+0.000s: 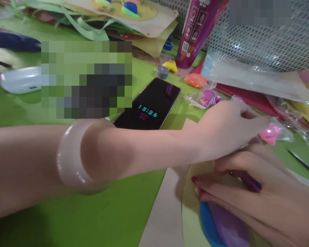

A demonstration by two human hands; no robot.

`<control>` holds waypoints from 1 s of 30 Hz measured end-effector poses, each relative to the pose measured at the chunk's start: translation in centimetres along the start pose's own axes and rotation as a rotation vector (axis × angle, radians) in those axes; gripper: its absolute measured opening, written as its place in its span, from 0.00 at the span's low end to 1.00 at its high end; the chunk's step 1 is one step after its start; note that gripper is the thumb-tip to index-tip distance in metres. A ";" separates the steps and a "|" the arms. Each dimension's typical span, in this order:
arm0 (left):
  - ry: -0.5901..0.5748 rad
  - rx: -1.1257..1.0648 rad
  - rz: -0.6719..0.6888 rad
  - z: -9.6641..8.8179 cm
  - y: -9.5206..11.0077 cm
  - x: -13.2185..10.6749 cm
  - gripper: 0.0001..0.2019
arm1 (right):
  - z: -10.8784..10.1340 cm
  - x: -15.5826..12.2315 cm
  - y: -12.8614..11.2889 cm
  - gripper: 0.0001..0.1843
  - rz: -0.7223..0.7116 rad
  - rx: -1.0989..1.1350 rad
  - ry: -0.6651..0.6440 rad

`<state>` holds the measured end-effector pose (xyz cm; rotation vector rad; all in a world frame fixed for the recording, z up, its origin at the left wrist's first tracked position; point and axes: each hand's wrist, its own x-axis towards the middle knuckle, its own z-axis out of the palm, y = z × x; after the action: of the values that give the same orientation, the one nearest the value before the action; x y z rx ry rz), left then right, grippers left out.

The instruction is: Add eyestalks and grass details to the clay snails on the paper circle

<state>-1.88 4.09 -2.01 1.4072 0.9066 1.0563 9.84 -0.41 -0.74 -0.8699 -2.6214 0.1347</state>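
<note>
My left hand (231,127) reaches across from the left, a pale pink bangle (72,157) on its forearm. Its fingers pinch a small clear bag of bright pink clay (271,133). My right hand (260,192) lies low at the lower right, fingers curled round a dark purple tool (251,182), resting on a yellow-green paper disc (190,209). Blue (206,223) and purple clay shapes (229,228) sit on that disc under the hand. The disc lies on a beige card (164,212).
A black phone (148,104) showing 15:26 lies on the green table (92,212). Small bags of orange (195,80) and magenta clay (208,97), a grey cap (162,72), a magenta tube (195,31), white mesh (262,44), a white case (22,79) and paper crafts (134,13) surround it.
</note>
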 end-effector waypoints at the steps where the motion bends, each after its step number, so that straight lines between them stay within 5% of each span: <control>1: 0.000 -0.001 0.000 0.0 0.0 0.0 0.08 | 0.0 0.0 0.0 0.15 -0.007 0.021 -0.023; 8: 0.002 0.004 -0.034 0.0 0.1 -0.2 0.08 | -0.2 -0.3 0.1 0.13 -0.009 -0.012 -0.005; 14: -0.006 -0.014 -0.005 0.1 -0.2 -0.1 0.08 | 0.0 -0.6 0.3 0.08 -0.194 -0.094 -0.063; 20: 0.005 -0.006 0.004 0.1 -0.1 -0.2 0.08 | -0.1 -0.3 0.1 0.09 -0.094 -0.025 -0.070; 30: 0.001 -0.108 -0.075 0.2 -0.1 -0.1 0.06 | -1.3 -1.0 0.3 0.08 -0.259 0.081 -0.016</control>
<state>-1.72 3.95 -2.16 1.2739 0.8831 1.0346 11.28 -0.76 0.10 -0.4984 -2.6946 0.1774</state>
